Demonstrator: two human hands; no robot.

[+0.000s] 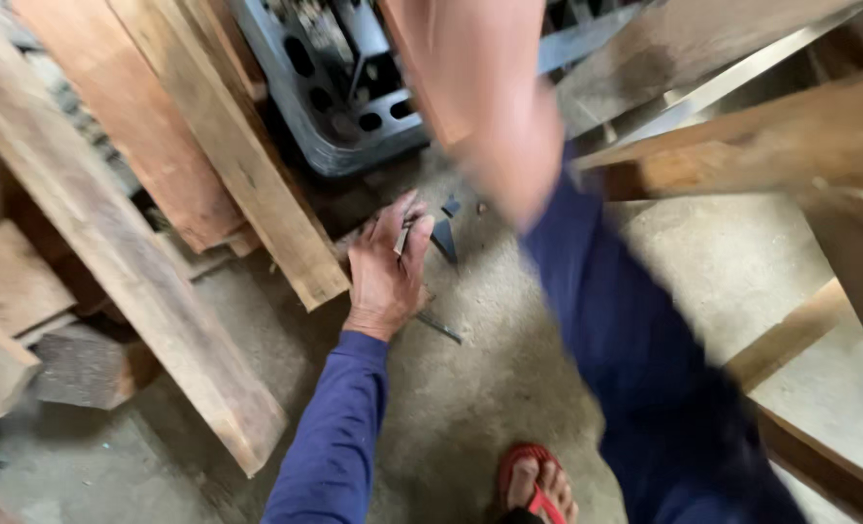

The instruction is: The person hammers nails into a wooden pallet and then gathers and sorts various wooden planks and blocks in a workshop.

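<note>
A thin metal rod [438, 327] is seen lying on the concrete floor [490, 388], one end hidden under the left hand [385, 264] and the other end showing just beyond the wrist. The left hand is pressed low to the floor with its fingers curled around a small flat grey piece [403, 238], which is pinched between thumb and forefinger. Dark grey shards [445, 236] are found just beside the fingertips. The right hand [509, 146] is raised near the camera and heavily blurred; whether it is open or closed cannot be told. Both arms are covered by blue sleeves. Wooden planks [228, 146] are leaned at the left, a dark plastic crate [344, 107] sits beyond, and a foot in a red sandal [536, 485] is seen below.
</note>
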